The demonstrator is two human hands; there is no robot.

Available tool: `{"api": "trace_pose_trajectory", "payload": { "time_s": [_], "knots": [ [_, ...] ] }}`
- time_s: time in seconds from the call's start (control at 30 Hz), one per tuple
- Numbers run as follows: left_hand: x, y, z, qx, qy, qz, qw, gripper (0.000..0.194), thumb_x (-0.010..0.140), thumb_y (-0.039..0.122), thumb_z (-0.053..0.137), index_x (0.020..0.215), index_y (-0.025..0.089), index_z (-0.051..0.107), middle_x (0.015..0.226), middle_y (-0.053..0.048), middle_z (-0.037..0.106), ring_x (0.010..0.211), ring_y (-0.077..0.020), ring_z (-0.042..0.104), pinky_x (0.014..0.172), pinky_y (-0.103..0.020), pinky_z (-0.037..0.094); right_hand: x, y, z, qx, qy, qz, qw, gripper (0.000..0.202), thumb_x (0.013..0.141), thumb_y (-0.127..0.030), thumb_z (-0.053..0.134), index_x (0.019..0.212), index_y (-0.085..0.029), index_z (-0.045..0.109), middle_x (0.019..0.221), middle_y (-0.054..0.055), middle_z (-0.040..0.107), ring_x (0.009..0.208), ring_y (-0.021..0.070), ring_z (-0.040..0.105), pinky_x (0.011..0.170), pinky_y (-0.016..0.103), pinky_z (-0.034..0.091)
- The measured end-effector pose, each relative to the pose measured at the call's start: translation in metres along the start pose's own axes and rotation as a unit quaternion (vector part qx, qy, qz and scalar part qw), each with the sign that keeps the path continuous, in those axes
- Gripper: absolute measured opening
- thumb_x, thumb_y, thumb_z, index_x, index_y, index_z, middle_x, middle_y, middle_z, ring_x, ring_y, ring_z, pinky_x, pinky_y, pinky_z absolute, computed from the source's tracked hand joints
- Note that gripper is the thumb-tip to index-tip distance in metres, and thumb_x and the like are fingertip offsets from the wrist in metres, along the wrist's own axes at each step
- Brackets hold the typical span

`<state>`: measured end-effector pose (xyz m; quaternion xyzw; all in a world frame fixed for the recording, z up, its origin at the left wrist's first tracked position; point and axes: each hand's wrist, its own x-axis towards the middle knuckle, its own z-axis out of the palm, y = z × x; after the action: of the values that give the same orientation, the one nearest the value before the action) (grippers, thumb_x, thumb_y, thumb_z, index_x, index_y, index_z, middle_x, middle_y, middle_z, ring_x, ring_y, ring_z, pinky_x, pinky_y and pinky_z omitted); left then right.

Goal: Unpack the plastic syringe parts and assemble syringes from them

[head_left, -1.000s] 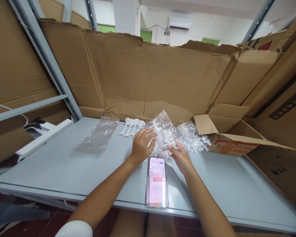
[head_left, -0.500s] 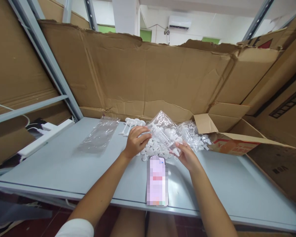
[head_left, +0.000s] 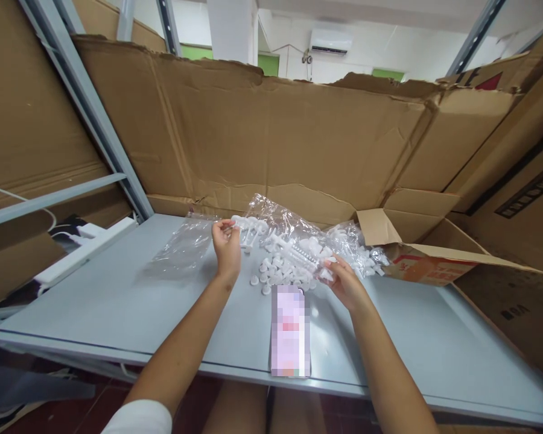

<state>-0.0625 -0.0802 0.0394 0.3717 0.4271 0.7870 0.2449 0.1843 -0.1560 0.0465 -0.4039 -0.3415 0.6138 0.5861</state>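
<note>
My left hand (head_left: 226,246) is closed in a pinch at the left end of a group of white plastic rods with round ends (head_left: 252,228); its fingertips appear to grip one of the rods. My right hand (head_left: 347,282) is closed on the lower right end of a clear plastic bag (head_left: 274,212). In the bag lie a clear ribbed tube (head_left: 304,253) and some white parts. Below the bag, a heap of small white plastic caps (head_left: 276,271) covers part of the table.
A phone (head_left: 290,331) with a blurred screen lies before the caps. Flat clear bags (head_left: 181,244) rest at left, a filled clear bag (head_left: 350,235) and an open carton (head_left: 428,265) at right. A power strip (head_left: 85,253) lines the left edge; a cardboard wall (head_left: 271,132) stands behind.
My left hand has moved left, from beside the bag to the white rods. The bag's upper end now extends further left. My right hand keeps its hold.
</note>
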Motion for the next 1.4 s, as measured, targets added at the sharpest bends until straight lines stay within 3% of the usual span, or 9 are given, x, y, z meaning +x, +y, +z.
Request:
{"api": "trace_pose_trajectory", "payload": {
  "time_s": [0.1,0.2,0.3,0.43,0.6,0.93,1.07,1.23,1.4],
  "knots": [
    [-0.003,0.009,-0.005,0.131,-0.013,0.232,0.964,0.018,0.074,0.021,0.054,0.091,0.018,0.053,0.095,-0.006,0.055,0.092,-0.0150,0.052,0.084,-0.030,0.041,0.001,-0.003,-0.002,-0.011,-0.002,-0.012,1.000,0.026,0.063,-0.023,0.069,0.086,-0.025,0.058,0.082,-0.004,0.064,0.070,0.0126,0.058,0.063,0.026,0.047],
    [-0.008,0.018,-0.007,0.195,-0.135,0.318,0.918,0.014,0.077,0.020,0.050,0.088,0.017,0.057,0.088,-0.007,0.058,0.087,-0.0160,0.054,0.080,-0.030,0.043,0.000,-0.006,0.000,-0.029,-0.003,-0.023,0.999,0.023,0.064,-0.024,0.068,0.085,-0.025,0.058,0.079,-0.004,0.063,0.068,0.0119,0.056,0.060,0.023,0.045],
    [-0.012,0.021,-0.002,0.204,-0.185,0.258,0.926,0.022,0.080,0.025,0.048,0.098,0.018,0.057,0.094,-0.007,0.059,0.083,-0.0150,0.055,0.073,-0.028,0.045,0.000,-0.006,-0.001,-0.037,0.012,-0.033,0.999,0.019,0.064,-0.026,0.067,0.080,-0.022,0.059,0.073,-0.003,0.062,0.063,0.0105,0.055,0.057,0.021,0.043],
    [-0.007,0.016,0.001,0.191,-0.202,0.087,0.957,0.028,0.080,0.037,0.047,0.096,0.016,0.059,0.094,-0.007,0.061,0.082,-0.0159,0.056,0.069,-0.027,0.044,0.005,-0.003,-0.007,-0.027,0.052,-0.050,0.997,0.022,0.062,-0.030,0.069,0.080,-0.021,0.060,0.072,-0.002,0.062,0.060,0.0113,0.055,0.053,0.022,0.042],
    [0.001,0.015,-0.001,0.124,-0.347,-0.119,0.922,0.036,0.074,0.049,0.051,0.078,0.014,0.061,0.075,-0.005,0.062,0.064,-0.0139,0.055,0.057,-0.025,0.040,0.010,-0.001,-0.011,-0.037,0.082,-0.062,0.994,0.025,0.061,-0.032,0.070,0.082,-0.022,0.060,0.074,-0.002,0.063,0.057,0.0101,0.055,0.051,0.021,0.042],
    [0.001,0.035,-0.006,-0.116,-0.379,-0.222,0.891,0.021,0.069,0.035,0.065,0.071,0.015,0.061,0.093,-0.010,0.064,0.090,-0.0200,0.060,0.079,-0.034,0.048,0.010,-0.002,-0.005,-0.092,0.084,-0.125,0.984,0.026,0.066,-0.044,0.065,0.081,-0.023,0.059,0.062,-0.004,0.055,0.050,0.0095,0.050,0.043,0.022,0.033],
    [0.005,0.034,-0.010,-0.082,-0.423,-0.245,0.868,0.026,0.069,0.032,0.065,0.089,0.016,0.066,0.108,-0.013,0.061,0.091,-0.0218,0.062,0.079,-0.035,0.050,0.011,-0.002,-0.007,-0.087,0.091,-0.136,0.983,0.027,0.067,-0.047,0.063,0.077,-0.022,0.058,0.062,-0.003,0.055,0.049,0.0099,0.048,0.043,0.023,0.034],
    [0.003,0.027,-0.011,-0.002,-0.498,-0.272,0.824,0.037,0.063,0.031,0.070,0.097,0.017,0.067,0.101,-0.015,0.064,0.073,-0.0213,0.065,0.065,-0.035,0.053,0.012,-0.002,-0.012,-0.090,0.079,-0.157,0.980,0.029,0.070,-0.047,0.061,0.085,-0.023,0.061,0.061,-0.004,0.052,0.047,0.0082,0.044,0.042,0.021,0.034],
    [-0.004,0.030,-0.011,0.048,-0.577,-0.255,0.774,0.045,0.068,0.034,0.066,0.110,0.020,0.061,0.082,-0.008,0.065,0.065,-0.0161,0.063,0.055,-0.025,0.047,0.009,-0.002,-0.007,-0.107,0.060,-0.158,0.980,0.032,0.069,-0.048,0.062,0.090,-0.024,0.064,0.069,-0.002,0.058,0.050,0.0075,0.044,0.041,0.020,0.034]
  ]
}}
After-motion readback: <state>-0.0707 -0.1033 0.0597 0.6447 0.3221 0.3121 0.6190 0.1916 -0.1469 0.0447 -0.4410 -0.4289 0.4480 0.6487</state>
